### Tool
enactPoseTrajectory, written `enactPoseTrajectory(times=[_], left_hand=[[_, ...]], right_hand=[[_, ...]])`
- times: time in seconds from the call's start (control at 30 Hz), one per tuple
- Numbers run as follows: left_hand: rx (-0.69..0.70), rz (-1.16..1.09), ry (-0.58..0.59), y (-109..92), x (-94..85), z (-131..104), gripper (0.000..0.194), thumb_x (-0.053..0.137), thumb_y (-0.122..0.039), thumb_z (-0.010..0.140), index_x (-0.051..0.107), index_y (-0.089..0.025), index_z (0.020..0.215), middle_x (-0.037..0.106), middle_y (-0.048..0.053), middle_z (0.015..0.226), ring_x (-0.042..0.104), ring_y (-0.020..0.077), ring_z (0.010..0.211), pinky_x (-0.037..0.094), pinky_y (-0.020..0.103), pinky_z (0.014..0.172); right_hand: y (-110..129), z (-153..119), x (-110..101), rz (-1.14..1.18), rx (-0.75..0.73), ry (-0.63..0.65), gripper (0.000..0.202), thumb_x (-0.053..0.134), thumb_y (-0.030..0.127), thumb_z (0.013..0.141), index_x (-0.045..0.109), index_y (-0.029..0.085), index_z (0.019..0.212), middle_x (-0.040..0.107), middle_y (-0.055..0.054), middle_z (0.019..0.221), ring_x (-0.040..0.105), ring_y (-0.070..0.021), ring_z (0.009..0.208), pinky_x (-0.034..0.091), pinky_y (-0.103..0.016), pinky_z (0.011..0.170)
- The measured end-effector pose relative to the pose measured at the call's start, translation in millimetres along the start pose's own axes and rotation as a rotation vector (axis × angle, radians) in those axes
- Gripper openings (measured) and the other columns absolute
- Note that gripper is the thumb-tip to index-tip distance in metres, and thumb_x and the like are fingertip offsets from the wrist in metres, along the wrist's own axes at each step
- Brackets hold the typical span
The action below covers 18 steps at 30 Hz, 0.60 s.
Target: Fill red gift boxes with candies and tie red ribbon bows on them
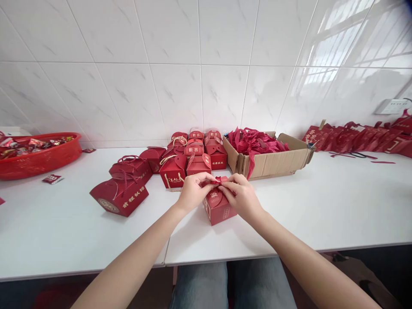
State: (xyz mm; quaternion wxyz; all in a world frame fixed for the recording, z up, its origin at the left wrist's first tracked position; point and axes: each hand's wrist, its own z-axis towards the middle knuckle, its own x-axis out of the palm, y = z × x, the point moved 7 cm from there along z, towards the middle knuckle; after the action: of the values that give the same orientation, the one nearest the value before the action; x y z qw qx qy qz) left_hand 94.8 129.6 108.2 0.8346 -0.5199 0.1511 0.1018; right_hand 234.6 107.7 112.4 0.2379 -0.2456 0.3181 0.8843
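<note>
A small red gift box [222,211] with gold print stands upright on the white table in front of me. Over its closed top runs a dark red ribbon [219,181], partly hidden by my fingers. My left hand [195,192] pinches the ribbon from the left with thumb and forefinger. From the right, my right hand [240,195] also pinches the ribbon, its lower fingers close against the box's side. Both hands meet just above the lid, so the exact shape of the ribbon there cannot be made out.
Behind stand several red boxes [174,171], and two larger ones [124,195] sit at the left. A cardboard tray [277,165] holds a heap of red ribbons [254,141]. A red basket [41,159] of sweets is far left; red bags [357,138] line the right.
</note>
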Motion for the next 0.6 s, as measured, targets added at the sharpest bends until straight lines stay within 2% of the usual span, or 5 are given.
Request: enactPoseTrajectory(times=[0.13, 0.27, 0.43, 0.5, 0.6], left_hand=[[0.007, -0.029, -0.062, 4, -0.1, -2, 0.010, 0.064, -0.026, 0.077, 0.068, -0.017, 0.080, 0.072, 0.006, 0.085, 0.067, 0.0196, 0.082, 0.055, 0.033, 0.079], [0.047, -0.003, -0.113, 6, -1.2, -4, 0.010, 0.063, -0.026, 0.078, 0.068, -0.018, 0.081, 0.072, 0.005, 0.085, 0.068, 0.0194, 0.082, 0.055, 0.033, 0.079], [0.059, -0.022, -0.093, 7, 5.0, -1, 0.007, 0.061, -0.023, 0.079, 0.066, -0.018, 0.079, 0.071, 0.004, 0.084, 0.067, 0.0176, 0.081, 0.054, 0.031, 0.078], [0.062, -0.036, -0.080, 5, 7.7, 0, 0.008, 0.059, -0.022, 0.080, 0.064, -0.018, 0.086, 0.070, 0.004, 0.086, 0.066, 0.0165, 0.082, 0.054, 0.030, 0.078], [0.084, 0.027, -0.159, -1, 1.0, -3, 0.024, 0.063, -0.025, 0.077, 0.056, -0.020, 0.099, 0.066, 0.004, 0.094, 0.064, 0.0165, 0.087, 0.052, 0.030, 0.079]], right_hand=[[-10, 4, 0, 0.063, 0.175, 0.034, 0.020, 0.054, 0.025, 0.085, 0.073, 0.020, 0.086, 0.058, -0.013, 0.111, 0.049, -0.0287, 0.108, 0.041, -0.047, 0.094], [-25, 5, 12, 0.420, 0.468, 0.224, 0.022, 0.054, 0.031, 0.084, 0.068, 0.019, 0.071, 0.053, -0.012, 0.125, 0.042, -0.0283, 0.127, 0.041, -0.042, 0.095], [-17, 6, 18, 0.588, 0.433, 0.348, 0.035, 0.048, 0.031, 0.087, 0.049, 0.021, 0.054, 0.066, -0.009, 0.102, 0.029, -0.0229, 0.137, 0.033, -0.039, 0.102], [-16, 4, 18, 0.603, 0.435, 0.308, 0.032, 0.048, 0.030, 0.087, 0.051, 0.021, 0.056, 0.065, -0.009, 0.109, 0.028, -0.0220, 0.138, 0.031, -0.038, 0.104], [-20, -2, 19, 0.644, 0.508, 0.232, 0.029, 0.050, 0.034, 0.085, 0.055, 0.019, 0.060, 0.050, -0.010, 0.134, 0.042, -0.0260, 0.129, 0.040, -0.037, 0.095]])
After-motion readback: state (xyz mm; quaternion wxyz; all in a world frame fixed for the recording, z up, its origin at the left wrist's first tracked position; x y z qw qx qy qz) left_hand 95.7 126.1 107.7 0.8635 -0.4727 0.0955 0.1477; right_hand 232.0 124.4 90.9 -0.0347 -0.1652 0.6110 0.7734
